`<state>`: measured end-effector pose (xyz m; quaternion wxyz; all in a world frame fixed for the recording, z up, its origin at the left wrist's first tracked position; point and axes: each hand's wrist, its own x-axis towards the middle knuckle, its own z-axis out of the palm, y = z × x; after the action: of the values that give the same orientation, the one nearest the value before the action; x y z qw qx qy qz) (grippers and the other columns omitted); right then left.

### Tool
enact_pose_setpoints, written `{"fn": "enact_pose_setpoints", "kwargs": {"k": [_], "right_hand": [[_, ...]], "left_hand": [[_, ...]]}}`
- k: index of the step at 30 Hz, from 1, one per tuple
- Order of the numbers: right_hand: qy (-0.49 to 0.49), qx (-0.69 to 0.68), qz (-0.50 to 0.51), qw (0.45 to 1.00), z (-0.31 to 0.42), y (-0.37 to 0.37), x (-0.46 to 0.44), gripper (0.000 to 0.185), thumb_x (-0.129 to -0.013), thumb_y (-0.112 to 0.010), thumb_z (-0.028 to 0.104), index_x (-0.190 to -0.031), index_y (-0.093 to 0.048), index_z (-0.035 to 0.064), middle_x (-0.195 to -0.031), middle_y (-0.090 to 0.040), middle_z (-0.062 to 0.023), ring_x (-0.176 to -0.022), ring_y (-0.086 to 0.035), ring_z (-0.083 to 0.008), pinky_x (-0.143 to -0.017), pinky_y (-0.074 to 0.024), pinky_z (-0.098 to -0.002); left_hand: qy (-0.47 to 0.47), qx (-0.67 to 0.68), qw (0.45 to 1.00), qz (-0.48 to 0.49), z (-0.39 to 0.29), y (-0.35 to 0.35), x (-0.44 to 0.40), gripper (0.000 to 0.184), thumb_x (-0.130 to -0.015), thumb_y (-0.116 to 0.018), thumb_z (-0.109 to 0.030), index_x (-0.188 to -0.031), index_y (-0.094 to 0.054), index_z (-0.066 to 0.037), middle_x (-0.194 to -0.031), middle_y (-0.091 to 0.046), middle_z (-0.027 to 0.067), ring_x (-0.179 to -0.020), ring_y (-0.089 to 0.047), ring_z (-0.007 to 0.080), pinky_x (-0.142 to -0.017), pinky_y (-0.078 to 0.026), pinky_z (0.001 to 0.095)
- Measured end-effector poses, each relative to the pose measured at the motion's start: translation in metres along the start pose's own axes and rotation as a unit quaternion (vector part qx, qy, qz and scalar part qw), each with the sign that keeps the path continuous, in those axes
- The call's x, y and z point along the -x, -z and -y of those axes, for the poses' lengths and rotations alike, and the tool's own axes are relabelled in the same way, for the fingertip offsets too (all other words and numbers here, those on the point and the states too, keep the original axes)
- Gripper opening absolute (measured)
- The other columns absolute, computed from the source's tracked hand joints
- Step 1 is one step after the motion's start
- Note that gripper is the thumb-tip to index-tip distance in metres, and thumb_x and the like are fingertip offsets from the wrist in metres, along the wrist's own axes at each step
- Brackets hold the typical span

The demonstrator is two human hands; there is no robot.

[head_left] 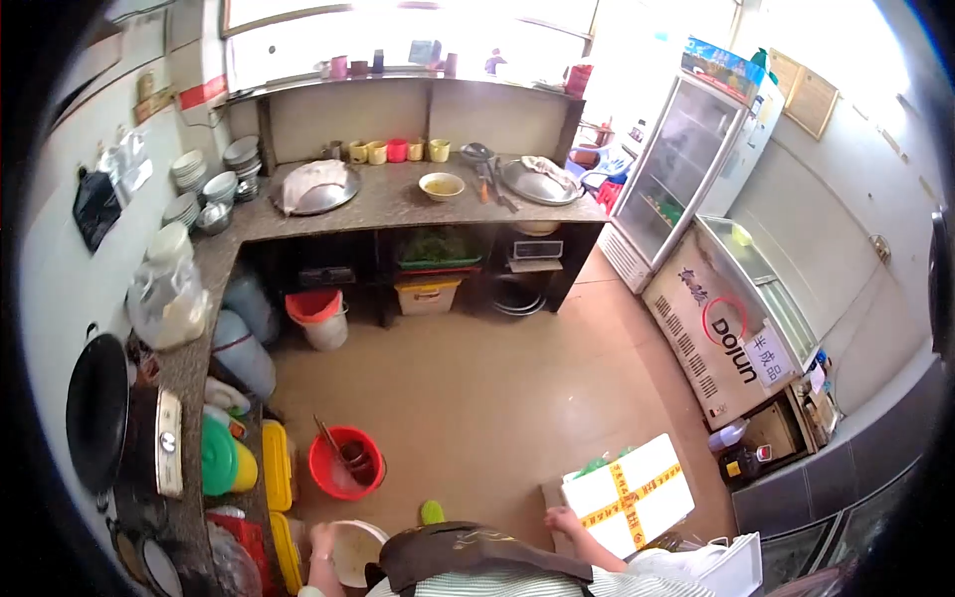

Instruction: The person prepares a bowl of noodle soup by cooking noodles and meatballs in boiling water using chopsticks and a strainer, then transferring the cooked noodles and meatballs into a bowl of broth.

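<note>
At the bottom, my left hand (320, 542) is at the left rim of a whitish bucket (356, 553), its fingers bent over the edge. Part of the bucket is hidden by my apron (453, 552). On the other side, my right hand (565, 519) is beside the left edge of a white foam box (632, 493) bound with yellow printed tape. Its fingers look curled in, and what they hold, if anything, is hidden. A red bucket (345, 465) with a long-handled tool standing in it is on the floor ahead of my left hand.
A stone counter (398, 204) runs along the left and far sides, bearing bowls, cups and covered pans. Yellow lids (278, 466) and a green-lidded tub (227, 454) are at left. A chest freezer (721, 318) and a glass-door fridge (681, 149) line the right. Brown floor (468, 388) lies between.
</note>
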<state>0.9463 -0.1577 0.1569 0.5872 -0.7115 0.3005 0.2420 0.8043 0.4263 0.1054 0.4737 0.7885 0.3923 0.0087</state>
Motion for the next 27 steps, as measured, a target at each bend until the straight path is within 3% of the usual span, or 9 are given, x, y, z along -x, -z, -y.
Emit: {"fn": "enact_pose_setpoints", "kwargs": {"k": [4, 8, 11, 13, 16, 21, 23, 24, 27], "right_hand": [[0.145, -0.227, -0.13, 0.954, 0.146, 0.036, -0.021, 0.02, -0.084, -0.052, 0.02, -0.069, -0.055, 0.0065, -0.055, -0.046, -0.0003, -0.049, -0.043, -0.0121, -0.05, -0.0413, -0.0274], [0.418, -0.55, 0.092, 0.717, 0.385, 0.068, 0.037, 0.036, -0.089, -0.048, 0.044, -0.072, -0.05, 0.0118, -0.049, -0.033, 0.0032, -0.046, -0.036, -0.0118, -0.083, -0.0408, -0.0446], [0.696, -0.346, 0.374, 0.506, 0.539, 0.08, 0.125, 0.042, -0.076, -0.067, 0.042, -0.051, -0.051, 0.0117, -0.055, -0.054, 0.0021, -0.05, -0.048, -0.0101, -0.086, -0.0418, -0.0461], [0.788, -0.274, 0.418, 0.36, 0.612, 0.06, 0.151, 0.025, -0.077, -0.06, 0.01, -0.052, -0.055, 0.01, -0.05, -0.056, 0.0001, -0.04, -0.046, -0.0076, -0.061, -0.0504, -0.0363], [0.779, -0.117, 0.601, 0.131, 0.703, 0.07, 0.125, 0.021, -0.073, -0.046, -0.004, -0.054, -0.053, -0.0016, -0.056, -0.054, -0.0148, -0.049, -0.053, -0.0218, -0.066, -0.0519, -0.0475], [0.748, -0.139, 0.632, 0.144, 0.807, 0.067, 0.039, 0.021, -0.074, -0.047, -0.003, -0.054, -0.053, -0.0005, -0.056, -0.054, -0.0152, -0.049, -0.053, -0.0219, -0.066, -0.0525, -0.0482], [0.736, -0.149, 0.642, 0.154, 0.846, 0.065, 0.001, 0.022, -0.074, -0.047, -0.003, -0.053, -0.052, -0.0001, -0.056, -0.054, -0.0153, -0.049, -0.053, -0.0219, -0.066, -0.0528, -0.0485], [0.732, -0.16, 0.64, 0.168, 0.864, 0.063, -0.022, 0.022, -0.074, -0.047, -0.003, -0.053, -0.052, 0.0001, -0.056, -0.054, -0.0154, -0.049, -0.053, -0.0219, -0.066, -0.0529, -0.0486], [0.719, -0.247, 0.55, 0.347, 0.909, 0.043, -0.138, 0.023, -0.079, -0.049, 0.008, -0.057, -0.053, 0.0025, -0.059, -0.055, -0.0122, -0.05, -0.052, -0.0195, -0.063, -0.0516, -0.045]], "left_hand": [[-0.04, 0.035, 0.99, 0.134, -0.207, -0.093, -0.108, 0.036, -0.082, -0.059, -0.036, -0.077, -0.065, -0.001, -0.072, -0.065, 0.0076, -0.068, -0.06, 0.0157, -0.066, -0.047, 0.0323], [-0.173, -0.017, 0.957, 0.232, -0.386, -0.181, -0.166, 0.031, -0.081, -0.064, -0.032, -0.087, -0.064, -0.002, -0.078, -0.065, 0.005, -0.073, -0.058, 0.0128, -0.067, -0.047, 0.0285], [-0.19, 0.052, 0.942, 0.271, -0.445, -0.248, -0.208, 0.027, -0.081, -0.066, -0.029, -0.09, -0.063, -0.004, -0.076, -0.063, 0.0024, -0.069, -0.056, 0.0103, -0.062, -0.046, 0.0264], [-0.155, 0.047, 0.945, 0.286, -0.447, -0.285, -0.236, 0.026, -0.081, -0.066, -0.028, -0.091, -0.063, -0.004, -0.076, -0.062, 0.0015, -0.067, -0.055, 0.0092, -0.06, -0.046, 0.0254], [-0.037, 0.027, 0.953, 0.3, -0.406, -0.316, -0.279, 0.026, -0.08, -0.067, -0.028, -0.091, -0.063, -0.005, -0.076, -0.062, 0.0012, -0.066, -0.055, 0.0084, -0.058, -0.046, 0.0248], [0.139, 0.103, 0.954, 0.247, -0.361, -0.279, -0.287, 0.031, -0.081, -0.062, -0.033, -0.082, -0.064, -0.002, -0.069, -0.063, 0.0043, -0.061, -0.057, 0.0148, -0.055, -0.047, 0.0284], [0.006, -0.053, 0.971, 0.234, -0.308, -0.279, -0.303, 0.022, -0.083, -0.057, -0.029, -0.08, -0.062, -0.007, -0.06, -0.058, 0.004, -0.057, -0.056, 0.0132, -0.05, -0.045, 0.0296], [0.08, -0.069, 0.969, 0.225, -0.316, -0.267, -0.307, 0.022, -0.083, -0.057, -0.029, -0.08, -0.062, -0.007, -0.06, -0.058, 0.0037, -0.057, -0.055, 0.013, -0.05, -0.045, 0.0293], [0.174, -0.084, 0.957, 0.218, -0.373, -0.283, -0.356, 0.022, -0.083, -0.058, -0.029, -0.081, -0.062, -0.007, -0.061, -0.058, 0.0028, -0.057, -0.054, 0.0125, -0.051, -0.045, 0.0285]]}}
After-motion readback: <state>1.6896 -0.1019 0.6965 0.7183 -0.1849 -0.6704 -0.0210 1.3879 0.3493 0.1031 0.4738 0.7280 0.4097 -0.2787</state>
